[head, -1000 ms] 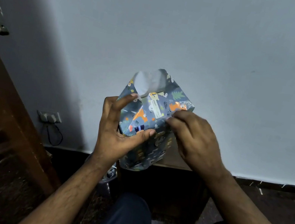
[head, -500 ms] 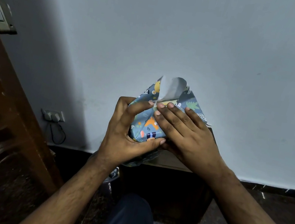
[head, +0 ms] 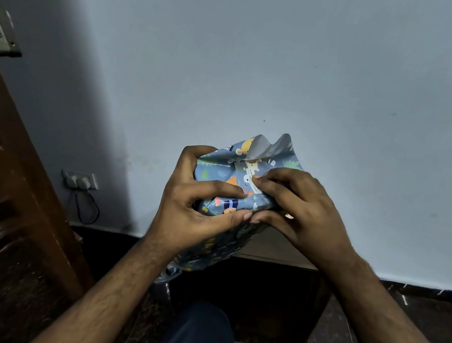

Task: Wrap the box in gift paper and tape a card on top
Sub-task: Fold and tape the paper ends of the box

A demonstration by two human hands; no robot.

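Head view: right hand [head: 306, 215] fingers, flat before, now curl, both hands gripping box [head: 234, 185].

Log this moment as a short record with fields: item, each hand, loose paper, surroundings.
item: box wrapped in blue animal-print gift paper, held up in front of a grey wall
left hand: left hand grips the box's left side, thumb along its near edge
right hand: right hand holds the right side, fingertips pressing the fold on the facing side
loose paper: flap at the top sticks up, pale underside showing
card: none visible
surroundings: wall socket with a black cable; wooden furniture at left
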